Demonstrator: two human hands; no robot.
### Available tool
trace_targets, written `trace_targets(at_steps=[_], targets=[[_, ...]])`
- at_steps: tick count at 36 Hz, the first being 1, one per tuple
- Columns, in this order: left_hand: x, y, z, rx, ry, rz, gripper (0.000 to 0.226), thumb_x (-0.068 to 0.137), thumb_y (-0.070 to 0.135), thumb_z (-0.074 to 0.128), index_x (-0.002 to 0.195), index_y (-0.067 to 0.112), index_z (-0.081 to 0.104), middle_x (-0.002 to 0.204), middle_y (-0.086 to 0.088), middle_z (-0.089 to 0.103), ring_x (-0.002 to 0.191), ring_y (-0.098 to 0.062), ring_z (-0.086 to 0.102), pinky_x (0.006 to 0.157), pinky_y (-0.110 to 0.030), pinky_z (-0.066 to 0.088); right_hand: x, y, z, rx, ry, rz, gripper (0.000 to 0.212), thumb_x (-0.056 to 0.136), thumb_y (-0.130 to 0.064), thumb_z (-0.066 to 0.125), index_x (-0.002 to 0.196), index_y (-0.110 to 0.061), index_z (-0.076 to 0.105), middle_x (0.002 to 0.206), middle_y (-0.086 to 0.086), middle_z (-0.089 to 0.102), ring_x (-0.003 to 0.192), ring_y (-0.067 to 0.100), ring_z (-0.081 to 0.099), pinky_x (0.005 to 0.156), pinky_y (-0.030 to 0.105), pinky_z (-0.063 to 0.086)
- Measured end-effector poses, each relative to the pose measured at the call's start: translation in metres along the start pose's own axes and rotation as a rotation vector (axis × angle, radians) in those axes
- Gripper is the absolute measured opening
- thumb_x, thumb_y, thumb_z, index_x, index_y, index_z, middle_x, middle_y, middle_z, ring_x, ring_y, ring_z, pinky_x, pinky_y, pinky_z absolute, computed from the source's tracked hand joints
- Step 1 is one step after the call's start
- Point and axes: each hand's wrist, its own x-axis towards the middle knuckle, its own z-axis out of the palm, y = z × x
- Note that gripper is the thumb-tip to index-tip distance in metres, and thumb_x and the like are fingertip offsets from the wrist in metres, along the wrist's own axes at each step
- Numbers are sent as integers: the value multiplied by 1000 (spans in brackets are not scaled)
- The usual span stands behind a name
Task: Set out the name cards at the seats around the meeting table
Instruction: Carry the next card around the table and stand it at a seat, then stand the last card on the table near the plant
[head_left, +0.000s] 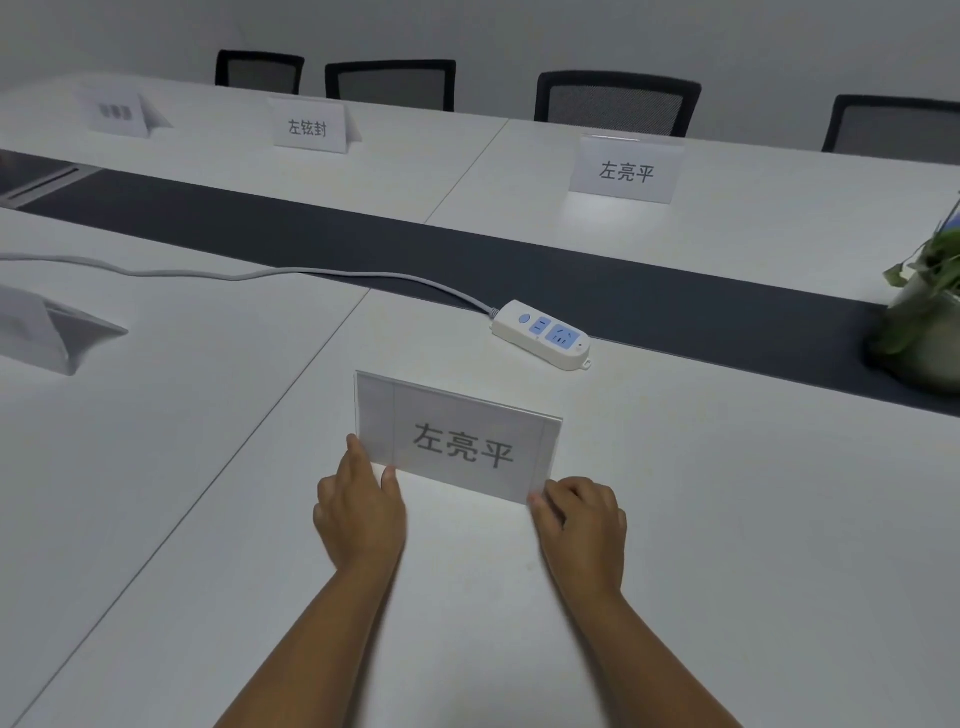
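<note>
My left hand (360, 512) pinches the near name card (457, 439) at its lower left corner | my right hand (582, 512) grips its lower right corner | card stands upright on the white table (727, 519) near my edge, just short of the power strip (543, 333) | three more cards along the far edge.

Glossy clear plastic name card (457, 436), probably paper insert; matt table (727, 519).

The far-left card (115, 111) is too blurred to read. The plant (927, 291) and the near-left card (36, 325) are cut by the edges.
</note>
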Motion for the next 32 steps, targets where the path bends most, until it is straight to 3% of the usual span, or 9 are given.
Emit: trace_targets(at_steps=[9,11,14,17,20,25,29,32], targets=[[-3,0,0,-15,14,14,54,91,23,41,138,7,21,136,-13,47,119,-37,37,94,-46,34,0,-2,-2,7,-1,0,30,75,-30,48,83,-9,68,85,8,67,89,32,55,75,32,28],[-3,0,0,-25,12,3,56,90,23,42,138,6,19,137,-15,45,120,-37,36,96,-47,33,0,-2,-3,20,-24,4,33,77,-32,49,97,-12,66,92,8,67,96,31,53,78,32,30],[-9,-1,-5,-85,11,-8,60,88,21,46,138,4,16,142,-18,37,123,-40,33,100,-49,31,-4,-2,-13,152,-42,138,51,79,-29,63,125,-13,47,107,6,63,108,23,48,88,28,33],[-29,-8,-11,-106,-27,38,63,87,20,49,138,4,17,144,-19,32,127,-41,28,103,-50,28,-15,-1,-31,231,-121,216,62,79,-27,63,132,-14,35,120,5,56,119,19,40,93,23,31],[-66,-18,-16,-93,-96,54,63,86,22,50,137,4,19,145,-19,30,130,-41,25,106,-51,25,-26,-2,-59,214,-188,240,53,83,-24,58,130,-11,39,125,9,55,121,22,42,98,27,31],[-142,-14,-27,-218,-227,124,56,87,18,50,135,3,26,145,-18,30,134,-35,20,111,-43,15,-29,-8,-152,134,-68,115,33,85,-21,55,116,-9,55,122,10,59,115,25,48,96,27,33],[-217,19,-40,-376,-446,269,55,85,24,54,134,14,32,138,-9,39,128,-27,32,108,-44,30,-45,3,-251,140,40,97,28,84,-18,57,109,-9,60,115,6,63,105,16,53,87,19,34],[-269,50,-41,-467,-604,421,51,81,23,60,124,32,35,119,7,48,109,-13,49,94,-26,40,-77,32,-314,85,83,138,25,82,-17,59,106,-10,62,110,4,64,104,16,54,84,22,37]])
